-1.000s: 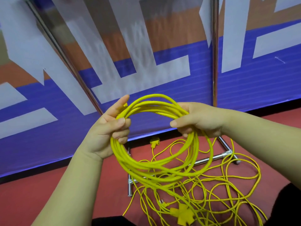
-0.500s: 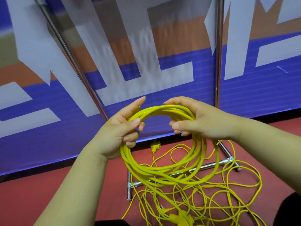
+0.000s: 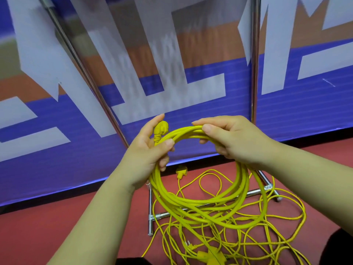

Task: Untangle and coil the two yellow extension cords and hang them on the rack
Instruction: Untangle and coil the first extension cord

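Blue banner wall (image 3: 57, 159) with large white lettering and an orange band, filling 9 through 12 to 3 o'clock. Red floor (image 3: 47, 226) below it, across 4 to 8 o'clock. Chrome rack (image 3: 255, 73) against the banner: one upright at 1 o'clock, another slanting toward 11, base bars on the floor at 5 o'clock.

Thin yellow cord (image 3: 286, 217) in a loose tangle over and around those base bars, from 4 to 6 o'clock. Thicker yellow cord (image 3: 191, 203) wound into a round coil, held up at centre, lower loops hanging over the tangle.

Left hand (image 3: 147, 153) clamped on the coil's 9 o'clock side, thumb across the strands, fingers curled beneath. Right hand (image 3: 235, 140) clamped on the coil's 1 o'clock arc, fingers hooked over the top. Hands apart, a short stretch of coil between them.

Yellow plug (image 3: 161, 128) sticking up beside the left index finger, at the coil's 11 o'clock. Second yellow plug (image 3: 181, 172) on the floor at the banner's foot, just below the left hand. Yellow socket block (image 3: 214, 258) at 6 o'clock, among the tangle.
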`<state>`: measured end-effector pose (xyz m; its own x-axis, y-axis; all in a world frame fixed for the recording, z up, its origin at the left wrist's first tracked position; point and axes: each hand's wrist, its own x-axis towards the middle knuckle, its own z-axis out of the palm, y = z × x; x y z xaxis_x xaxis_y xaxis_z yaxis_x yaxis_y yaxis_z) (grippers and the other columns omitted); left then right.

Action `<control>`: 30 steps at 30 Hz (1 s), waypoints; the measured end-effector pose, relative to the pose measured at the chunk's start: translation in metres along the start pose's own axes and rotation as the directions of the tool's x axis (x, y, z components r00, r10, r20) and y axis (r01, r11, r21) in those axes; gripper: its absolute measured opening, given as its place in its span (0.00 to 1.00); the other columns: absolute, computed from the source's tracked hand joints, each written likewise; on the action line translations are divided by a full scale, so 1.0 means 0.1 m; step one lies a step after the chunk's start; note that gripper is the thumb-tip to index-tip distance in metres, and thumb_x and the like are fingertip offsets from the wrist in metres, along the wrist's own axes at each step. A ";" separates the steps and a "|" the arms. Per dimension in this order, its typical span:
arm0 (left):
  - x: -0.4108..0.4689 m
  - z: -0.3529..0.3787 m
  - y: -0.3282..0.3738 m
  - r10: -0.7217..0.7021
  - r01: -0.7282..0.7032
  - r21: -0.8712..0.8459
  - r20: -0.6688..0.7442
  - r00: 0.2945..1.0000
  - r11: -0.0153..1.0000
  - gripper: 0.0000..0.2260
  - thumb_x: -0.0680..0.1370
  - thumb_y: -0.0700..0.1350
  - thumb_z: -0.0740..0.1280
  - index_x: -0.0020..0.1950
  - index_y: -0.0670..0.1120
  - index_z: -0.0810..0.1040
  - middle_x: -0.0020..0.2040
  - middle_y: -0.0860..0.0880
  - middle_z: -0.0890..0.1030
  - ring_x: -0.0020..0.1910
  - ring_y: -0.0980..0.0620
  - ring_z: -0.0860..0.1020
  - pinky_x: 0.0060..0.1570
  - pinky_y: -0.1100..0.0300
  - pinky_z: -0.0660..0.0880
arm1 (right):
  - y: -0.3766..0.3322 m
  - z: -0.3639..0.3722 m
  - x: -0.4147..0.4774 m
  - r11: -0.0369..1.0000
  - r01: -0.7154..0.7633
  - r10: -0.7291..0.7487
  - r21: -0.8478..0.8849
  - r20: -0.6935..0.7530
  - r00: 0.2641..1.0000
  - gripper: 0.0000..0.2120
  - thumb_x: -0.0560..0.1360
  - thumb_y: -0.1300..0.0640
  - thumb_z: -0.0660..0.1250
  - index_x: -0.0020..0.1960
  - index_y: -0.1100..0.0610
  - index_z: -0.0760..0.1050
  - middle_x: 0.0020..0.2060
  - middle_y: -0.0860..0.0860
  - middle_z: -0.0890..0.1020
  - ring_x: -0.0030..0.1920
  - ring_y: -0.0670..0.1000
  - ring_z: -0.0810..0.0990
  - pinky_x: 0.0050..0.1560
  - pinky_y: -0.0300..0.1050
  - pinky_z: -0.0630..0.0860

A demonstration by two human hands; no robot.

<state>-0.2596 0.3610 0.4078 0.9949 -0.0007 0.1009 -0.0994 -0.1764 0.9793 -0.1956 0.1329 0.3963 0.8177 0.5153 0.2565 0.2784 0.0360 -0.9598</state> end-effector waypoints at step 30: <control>0.13 -0.13 -0.19 -0.086 0.082 -0.027 -0.212 0.974 0.996 0.34 0.76 0.35 0.72 0.78 0.54 0.63 0.51 0.44 0.83 0.42 0.46 0.84 0.46 0.46 0.83 | 0.15 -0.04 0.07 0.987 -0.157 0.155 0.020 0.082 0.984 0.20 0.84 0.58 0.58 0.68 0.37 0.74 0.35 0.54 0.67 0.28 0.48 0.62 0.28 0.43 0.65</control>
<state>-0.2453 0.3775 0.3927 0.9735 0.2227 0.0513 -0.0179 -0.1493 0.9886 -0.1837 0.1338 0.3847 0.8068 0.5833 0.0941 0.1361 -0.0285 -0.9903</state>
